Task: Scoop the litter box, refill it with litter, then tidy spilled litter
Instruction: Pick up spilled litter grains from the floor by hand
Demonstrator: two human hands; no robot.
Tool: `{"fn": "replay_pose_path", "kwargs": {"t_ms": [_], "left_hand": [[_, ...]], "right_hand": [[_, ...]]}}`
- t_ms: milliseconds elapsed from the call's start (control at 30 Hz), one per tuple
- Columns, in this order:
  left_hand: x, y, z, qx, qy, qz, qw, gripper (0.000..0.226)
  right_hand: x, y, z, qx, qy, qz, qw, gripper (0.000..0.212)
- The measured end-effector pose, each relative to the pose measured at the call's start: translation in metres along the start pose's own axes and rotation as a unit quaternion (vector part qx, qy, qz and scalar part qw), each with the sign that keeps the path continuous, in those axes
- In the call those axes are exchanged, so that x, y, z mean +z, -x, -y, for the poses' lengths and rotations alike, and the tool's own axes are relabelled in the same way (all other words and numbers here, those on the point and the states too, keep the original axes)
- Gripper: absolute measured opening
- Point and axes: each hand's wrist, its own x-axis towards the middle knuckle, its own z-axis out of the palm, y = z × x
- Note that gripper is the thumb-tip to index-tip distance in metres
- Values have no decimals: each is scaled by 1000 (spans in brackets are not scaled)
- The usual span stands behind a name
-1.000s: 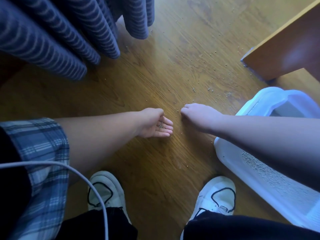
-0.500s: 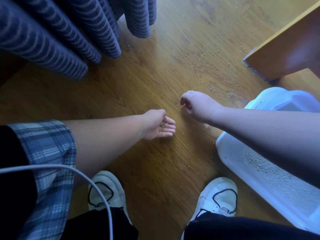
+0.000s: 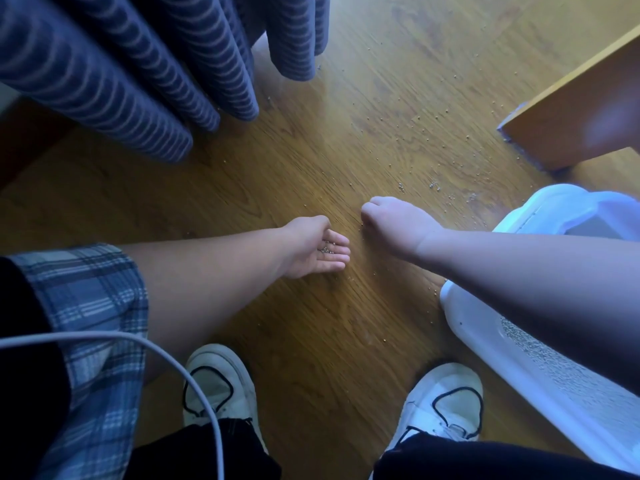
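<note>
Left hand palm up just over the wooden floor; fingers straight, pressed side by side, slightly cupped; cradling a small heap of grey litter granules at the base of the fingers. Just beside it, apart, right hand knuckles up, fingers curled under into a loose fist; fingertips hidden, so cannot tell whether pinching anything. Spilled litter as tiny pale beads, scattered over the boards beyond and right of the right hand, a few near its knuckles. Farther right, white litter box under the right forearm; grey litter inside.
</note>
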Motion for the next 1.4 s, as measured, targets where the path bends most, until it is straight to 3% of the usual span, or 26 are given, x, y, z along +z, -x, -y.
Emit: {"fn": "replay_pose_path", "kwargs": {"t_ms": [300,1267,1400], "left_hand": [[-2,5,-2,6,1,-1,1000,44],[5,-5,-4,1,11,13,1000,42],[5,-7,-5,5,11,17,1000,43]], "right_hand": [[-1,-2,3,-7,-31,-7,999,11],[3,-7,10,0,60,-3,998,17],[-4,-6,13,25,-32,-34,999,12]]}}
